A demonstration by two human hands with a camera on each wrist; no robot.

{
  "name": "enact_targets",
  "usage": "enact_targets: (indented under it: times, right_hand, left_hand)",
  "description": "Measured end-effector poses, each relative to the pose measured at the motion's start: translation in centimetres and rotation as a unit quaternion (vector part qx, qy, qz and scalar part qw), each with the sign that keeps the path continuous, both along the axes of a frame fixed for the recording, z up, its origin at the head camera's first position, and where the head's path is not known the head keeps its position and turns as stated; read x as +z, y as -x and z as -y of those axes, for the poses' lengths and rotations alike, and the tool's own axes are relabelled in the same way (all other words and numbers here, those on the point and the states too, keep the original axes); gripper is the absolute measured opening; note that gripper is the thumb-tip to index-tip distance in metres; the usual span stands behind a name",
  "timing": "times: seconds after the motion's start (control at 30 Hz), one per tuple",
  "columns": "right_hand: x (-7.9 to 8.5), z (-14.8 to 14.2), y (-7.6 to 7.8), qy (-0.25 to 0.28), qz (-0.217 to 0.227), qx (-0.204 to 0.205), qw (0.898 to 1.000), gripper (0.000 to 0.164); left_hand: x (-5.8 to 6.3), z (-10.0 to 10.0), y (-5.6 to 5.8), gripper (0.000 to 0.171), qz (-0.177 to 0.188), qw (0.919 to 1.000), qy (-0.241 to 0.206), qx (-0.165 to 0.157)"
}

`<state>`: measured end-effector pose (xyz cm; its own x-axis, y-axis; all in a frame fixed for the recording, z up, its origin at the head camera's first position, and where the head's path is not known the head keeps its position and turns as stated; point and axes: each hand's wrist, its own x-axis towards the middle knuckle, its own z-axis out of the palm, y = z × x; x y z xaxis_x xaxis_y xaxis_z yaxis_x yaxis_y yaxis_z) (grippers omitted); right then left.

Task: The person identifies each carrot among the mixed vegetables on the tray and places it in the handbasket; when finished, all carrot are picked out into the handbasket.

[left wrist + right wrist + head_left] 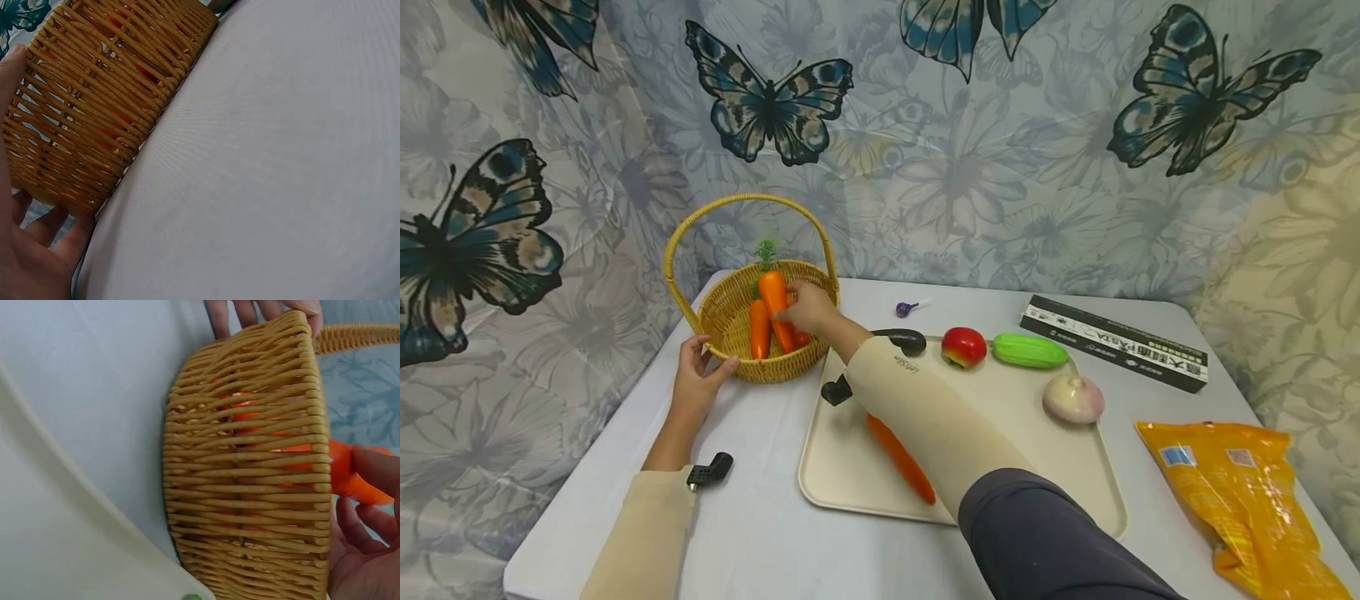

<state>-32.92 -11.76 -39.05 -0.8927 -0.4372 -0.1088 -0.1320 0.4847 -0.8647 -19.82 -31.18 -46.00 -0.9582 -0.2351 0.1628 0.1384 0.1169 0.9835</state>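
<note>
Thumb and curled fingers of the right hand (809, 308) pinch a carrot (772, 288) in the basket (784, 367), beside the tray (833, 483), in the head view. Left-wrist view: the left hand (36, 259) clasps the basket between thumb and parted fingers. Right-wrist view: the pinched carrot projects above the rim.

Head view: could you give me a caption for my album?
The right hand has its fingers on a carrot in the wicker basket, which the left hand holds, a tray alongside.
</note>
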Motion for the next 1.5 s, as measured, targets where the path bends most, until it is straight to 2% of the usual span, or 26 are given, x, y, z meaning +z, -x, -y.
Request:
enact_targets:
  times: [0.43,0.53,0.7,0.87,1.1,1.33,1.5]
  right_hand:
    - [-0.4,0.3,-0.2,-0.075,-0.042,-0.004,0.996,0.058]
    - [-0.4,0.2,-0.2,-0.064,-0.046,0.000,0.997,0.056]
    - [-0.4,-0.8,-0.3,-0.012,-0.055,0.025,0.998,0.053]
    - [-0.4,-2.9,-0.1,0.054,-0.048,0.047,0.996,0.047]
    - [0.3,-7.3,-0.6,0.078,-0.061,0.051,0.994,0.050]
    - [0.2,-12.1,-2.4,0.117,-0.042,0.036,0.992,0.047]
    - [0.0,-14.8,-4.5,0.099,-0.056,0.018,0.993,0.044]
  left_hand:
    - [0.1,-0.2,-0.1,0.070,-0.002,1.0000,0.002,0.000]
    - [0.2,-0.2,-0.1,0.071,-0.001,1.0000,0.007,0.001]
    - [0.2,-0.1,-0.2,0.070,-0.001,0.9998,0.020,-0.002]
    - [0.3,-0.1,-0.4,0.070,0.003,0.9998,0.020,-0.002]
    - [0.1,-0.1,0.1,0.069,0.000,0.9998,0.017,-0.003]
    - [-1.6,0.9,1.1,0.071,0.008,0.9998,0.014,0.008]
    - [-2.2,1.1,1.3,0.071,0.011,0.9993,0.033,0.016]
